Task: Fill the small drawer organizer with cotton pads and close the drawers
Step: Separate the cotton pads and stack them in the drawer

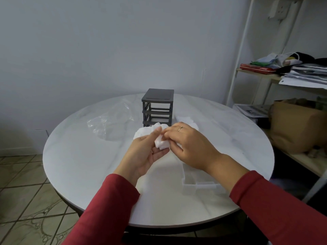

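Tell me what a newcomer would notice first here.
The left hand and right hand meet over the middle of the table, pinching a wad of white cotton pads. Just behind stands the dark grey organizer frame, its drawers out. A clear drawer lies near the right wrist.

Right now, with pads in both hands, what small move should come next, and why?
Probably lower the cotton pads into the clear drawer near the right hand: it and the left hand both pinch them, and the grey frame has no drawers in.
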